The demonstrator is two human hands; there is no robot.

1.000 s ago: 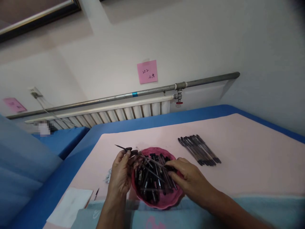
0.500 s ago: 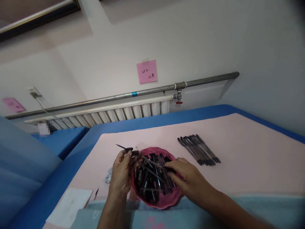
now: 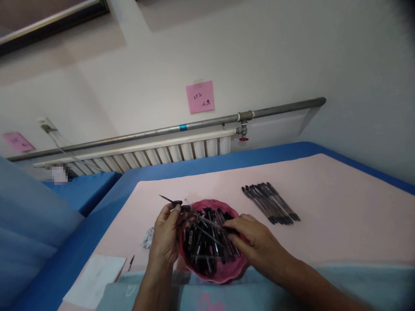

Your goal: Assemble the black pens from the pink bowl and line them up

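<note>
One slim dark pen part [image 3: 167, 198], at lower centre of the frame, sits between the thumb and fingers of the left hand [image 3: 165, 237]. Its thin tip points to the upper left, its long axis running down toward the lower right. One clear pen barrel [image 3: 210, 223] slants the same way above a pink basket [image 3: 223, 276]; the thumb and forefinger of the right hand [image 3: 249, 235] are closed on its dark lower-right end.

The left fingers obscure the rear of the dark part; whether it meets the barrel cannot be determined. The basket's pens [image 3: 205, 246] overlap and cannot be counted. A small white bundle [image 3: 148, 238], partly behind the left wrist, is indistinct. A pale blue cloth [image 3: 188, 298] is cut off by the bottom edge.

Counted: at least eight capped pens [image 3: 270, 203] in one row, right of centre, slanting down to the right; one loose dark pen piece [image 3: 131, 262] and one white sheet [image 3: 97, 276], lower left, on the pink-covered tabletop [image 3: 340, 207].
</note>
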